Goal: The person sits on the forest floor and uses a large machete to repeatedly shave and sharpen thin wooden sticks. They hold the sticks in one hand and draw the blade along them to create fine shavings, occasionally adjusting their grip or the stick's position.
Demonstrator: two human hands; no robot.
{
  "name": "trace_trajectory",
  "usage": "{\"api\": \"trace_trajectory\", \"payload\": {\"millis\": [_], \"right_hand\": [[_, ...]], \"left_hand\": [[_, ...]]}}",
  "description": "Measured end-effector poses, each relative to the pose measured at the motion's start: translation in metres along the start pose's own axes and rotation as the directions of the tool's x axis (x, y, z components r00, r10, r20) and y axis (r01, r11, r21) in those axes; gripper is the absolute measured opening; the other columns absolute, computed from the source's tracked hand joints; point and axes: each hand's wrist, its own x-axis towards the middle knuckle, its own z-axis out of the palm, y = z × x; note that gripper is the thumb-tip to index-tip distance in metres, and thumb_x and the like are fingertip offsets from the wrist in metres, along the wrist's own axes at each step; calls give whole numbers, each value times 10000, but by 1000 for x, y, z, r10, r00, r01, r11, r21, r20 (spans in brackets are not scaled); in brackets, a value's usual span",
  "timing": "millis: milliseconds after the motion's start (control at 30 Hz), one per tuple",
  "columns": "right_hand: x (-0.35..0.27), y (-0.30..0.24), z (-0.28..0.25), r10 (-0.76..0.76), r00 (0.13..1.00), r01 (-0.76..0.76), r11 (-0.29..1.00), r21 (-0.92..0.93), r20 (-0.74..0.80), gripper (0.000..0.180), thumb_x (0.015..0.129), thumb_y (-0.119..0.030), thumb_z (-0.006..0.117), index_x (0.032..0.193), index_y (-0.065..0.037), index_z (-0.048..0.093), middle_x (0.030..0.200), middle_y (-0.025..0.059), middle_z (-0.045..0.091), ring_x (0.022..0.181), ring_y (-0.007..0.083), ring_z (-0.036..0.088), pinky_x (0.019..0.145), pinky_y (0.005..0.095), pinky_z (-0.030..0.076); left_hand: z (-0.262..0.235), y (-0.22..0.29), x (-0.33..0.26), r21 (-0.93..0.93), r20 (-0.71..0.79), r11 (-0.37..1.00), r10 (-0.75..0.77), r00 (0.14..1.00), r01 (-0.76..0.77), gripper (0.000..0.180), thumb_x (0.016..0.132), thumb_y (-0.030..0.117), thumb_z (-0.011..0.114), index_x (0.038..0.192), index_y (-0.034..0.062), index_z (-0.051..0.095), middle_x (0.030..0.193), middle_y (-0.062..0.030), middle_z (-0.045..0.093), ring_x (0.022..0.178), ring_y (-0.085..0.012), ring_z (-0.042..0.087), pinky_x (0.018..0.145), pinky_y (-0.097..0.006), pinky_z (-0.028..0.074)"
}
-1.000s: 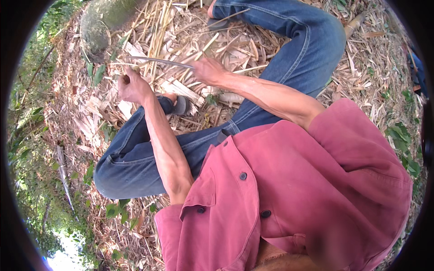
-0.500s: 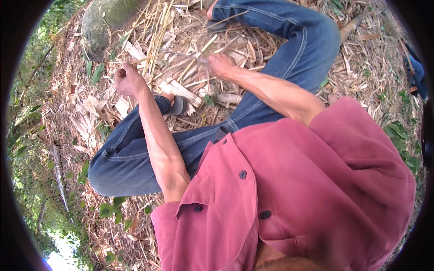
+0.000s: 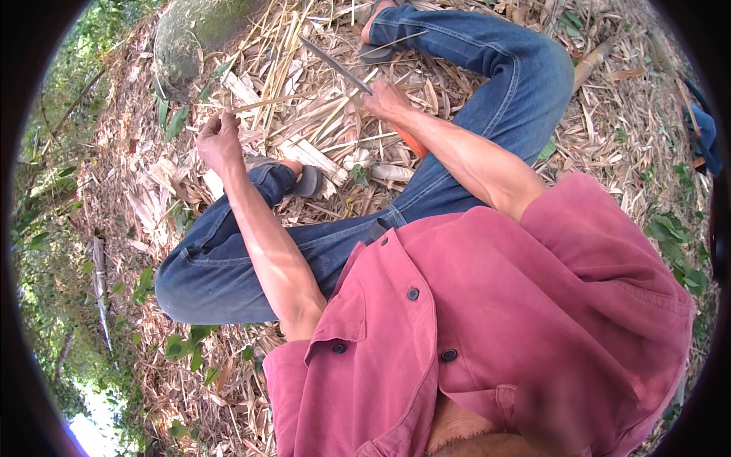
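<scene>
My right hand is wrapped round a knife. Its long grey blade slants up and to the left, away from me, and an orange handle end shows below my wrist. To the left, my left hand is closed in a pinch on the end of a thin tan strip, which looks like split bamboo. The strip runs right toward the knife hand; its far end is hard to pick out against the litter. Both hands are raised in front of my bent legs.
Pale split strips lie in a loose bundle beyond my hands. A mossy boulder stands at the far left. Wood chips and dry husks cover the ground between my feet. A cut pole lies beyond my right knee.
The knife has turned, so its blade now points farther away from me and its orange handle shows. My left hand still pinches the strip, with little movement.
</scene>
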Motion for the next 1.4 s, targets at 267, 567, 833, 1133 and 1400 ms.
{"api": "trace_trajectory", "payload": {"millis": [267,567,833,1133,1400], "right_hand": [[-37,-66,-7,-206,965,200,978,52,163,251,877,-263,509,906,-50,640,607,128,597,553,299,604,543,439,487],[-29,-51,6,-317,937,332,938,-95,148,204,785,-97,459,806,37,611,630,199,607,588,318,624,567,441,524],[-18,-26,19,-240,965,255,953,-164,104,182,776,-105,484,817,25,604,675,194,617,613,331,636,556,447,525],[-19,-7,3,-140,980,175,943,-283,140,261,789,-106,473,927,31,647,883,251,651,775,372,665,681,470,540],[-20,-14,10,-220,973,228,962,-152,66,197,771,-137,508,790,21,624,663,208,614,625,317,630,572,441,512]], "left_hand": [[1,25,-16,3,240,987,155,958,-160,196,896,129,624,1031,-2,676,812,-105,689,779,-114,638,706,-236,485],[-3,2,-12,-195,257,967,214,942,-167,162,905,57,589,1032,-30,639,871,-92,673,830,-125,649,738,-235,519],[6,-5,-9,-197,161,966,198,967,-165,176,904,79,600,1004,-61,634,856,-104,664,817,-151,656,733,-241,523],[0,-13,-3,-169,117,977,148,982,-127,202,895,109,623,1008,-58,637,845,-92,667,792,-139,644,727,-237,502],[5,3,-7,-149,143,980,157,977,-135,171,903,54,571,1043,-34,614,945,-137,677,878,-177,657,772,-270,514]]}}
